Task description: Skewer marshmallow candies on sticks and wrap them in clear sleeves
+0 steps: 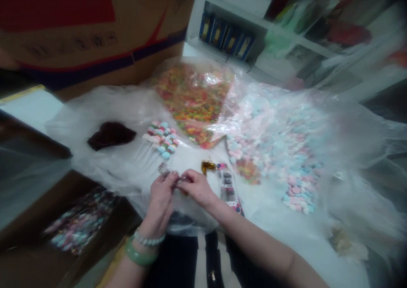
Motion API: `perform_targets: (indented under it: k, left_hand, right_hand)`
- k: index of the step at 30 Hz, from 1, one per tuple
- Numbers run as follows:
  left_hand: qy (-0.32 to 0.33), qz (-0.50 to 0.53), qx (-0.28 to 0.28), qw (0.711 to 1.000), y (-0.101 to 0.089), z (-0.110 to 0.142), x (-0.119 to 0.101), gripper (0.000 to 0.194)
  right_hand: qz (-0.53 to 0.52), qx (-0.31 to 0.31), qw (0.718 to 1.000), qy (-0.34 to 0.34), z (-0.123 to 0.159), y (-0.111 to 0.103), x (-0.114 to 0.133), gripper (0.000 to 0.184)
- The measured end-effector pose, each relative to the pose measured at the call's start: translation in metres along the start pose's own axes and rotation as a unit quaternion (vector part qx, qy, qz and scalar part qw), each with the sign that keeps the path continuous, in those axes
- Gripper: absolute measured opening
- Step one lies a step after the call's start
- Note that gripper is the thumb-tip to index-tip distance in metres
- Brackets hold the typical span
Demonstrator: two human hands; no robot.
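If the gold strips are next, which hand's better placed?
Likely the right hand: it's nearer the gold strips, which lie just beyond it; the left hand is farther off. Blur hides what each grips.

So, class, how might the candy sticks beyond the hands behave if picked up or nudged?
The candy sticks would probably feel stiff along their straight, pale shafts. They'd likely be heavier at one end, where the sweets cluster. A nudge might roll one, as the sweets look rounded.
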State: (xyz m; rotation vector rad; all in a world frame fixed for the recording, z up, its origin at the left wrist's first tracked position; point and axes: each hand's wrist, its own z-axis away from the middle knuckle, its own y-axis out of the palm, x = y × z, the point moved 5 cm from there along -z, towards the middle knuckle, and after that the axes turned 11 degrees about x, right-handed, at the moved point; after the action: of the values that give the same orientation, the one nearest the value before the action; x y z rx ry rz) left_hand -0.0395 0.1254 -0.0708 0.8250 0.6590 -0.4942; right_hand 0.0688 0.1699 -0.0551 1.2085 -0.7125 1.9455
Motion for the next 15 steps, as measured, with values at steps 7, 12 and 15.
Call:
perform_targets:
  k: [7, 12, 15]
  left_hand:
    - [0.037, 0.062, -0.019, 0.997, -0.015, -0.008, -0.012, 0.033]
    - [-0.036, 0.048, 0.040, 0.997, -0.025, -0.013, -0.006, 0.027]
    - [-0.028, 0.084, 0.021, 0.996, -0.035, -0.018, -0.011, 0.021]
  right_hand:
    - [-0.070, -0.002, 0.997, 0.021, -0.013, 0.019, 0.009, 0.013]
    - [0.069, -0.029, 0.997, 0.023, -0.020, 0.018, 0.007, 0.028]
    - [0.194, -0.014, 0.979, -0.055, -0.020, 0.024, 0.010, 0.034]
